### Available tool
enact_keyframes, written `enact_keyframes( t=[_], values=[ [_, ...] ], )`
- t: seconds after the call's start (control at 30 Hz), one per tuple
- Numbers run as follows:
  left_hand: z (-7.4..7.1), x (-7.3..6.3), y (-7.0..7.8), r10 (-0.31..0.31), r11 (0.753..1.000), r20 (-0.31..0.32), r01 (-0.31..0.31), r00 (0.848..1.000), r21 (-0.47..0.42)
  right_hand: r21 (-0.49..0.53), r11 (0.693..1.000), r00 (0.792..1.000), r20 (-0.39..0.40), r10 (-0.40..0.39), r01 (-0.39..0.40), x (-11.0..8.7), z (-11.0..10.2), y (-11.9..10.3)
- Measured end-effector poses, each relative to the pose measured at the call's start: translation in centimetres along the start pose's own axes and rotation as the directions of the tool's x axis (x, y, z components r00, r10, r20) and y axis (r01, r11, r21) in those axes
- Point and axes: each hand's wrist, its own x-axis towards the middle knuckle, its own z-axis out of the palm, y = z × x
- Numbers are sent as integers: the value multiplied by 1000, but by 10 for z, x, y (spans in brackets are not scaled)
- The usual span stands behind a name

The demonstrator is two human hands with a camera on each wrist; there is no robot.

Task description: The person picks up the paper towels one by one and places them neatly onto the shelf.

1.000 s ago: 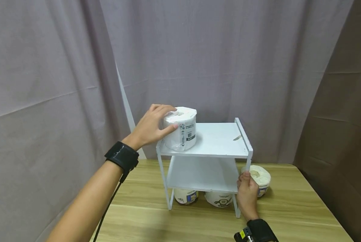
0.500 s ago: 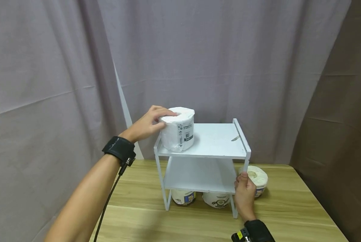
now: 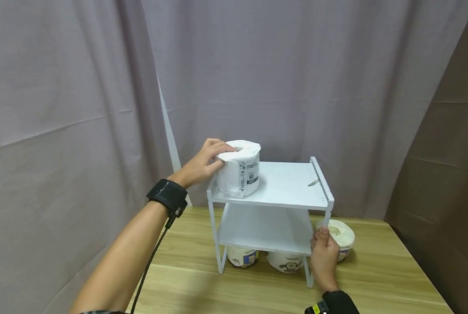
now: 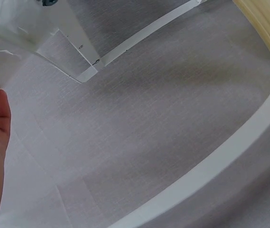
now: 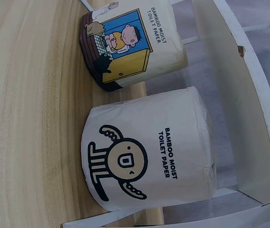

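Observation:
A wrapped toilet paper roll (image 3: 242, 174) stands upright on the top shelf of a small white rack (image 3: 289, 179), at its left end. My left hand (image 3: 198, 165) grips that roll from the left, fingers over its top by the core hole and thumb against its side. In the left wrist view part of the clear wrapper shows by my thumb (image 4: 2, 118). Lower down, my right hand (image 3: 324, 259) holds the front right leg of the rack, the thumb lying up along it. In the right wrist view only a bit of that hand shows at the edge.
Beneath the lower shelf (image 3: 267, 226) stand two printed toilet paper rolls, one with a round character (image 5: 149, 152), one with a cartoon scene (image 5: 135, 42). Another roll (image 3: 343, 235) is right of the rack on the wooden table (image 3: 383, 266). A grey curtain (image 3: 281, 78) hangs behind.
My left thumb has slid back from the roll's front to its left side, and the fingers have settled near the core hole. The right hand keeps its hold. The head view shifted slightly.

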Motion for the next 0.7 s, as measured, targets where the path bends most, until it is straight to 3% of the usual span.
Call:
enact_keyframes(
  t=[0.33, 0.7],
  values=[
    [-3, 12, 2, 84, 992, -1, -84, 996, 92, -13, 1000, 1000, -10, -20, 20, 8, -3, 5],
    [5, 17, 14, 90, 954, 2, -87, 996, 286, -9, 1000, 1000, -22, -12, 12, 11, -8, 5]
  ],
)
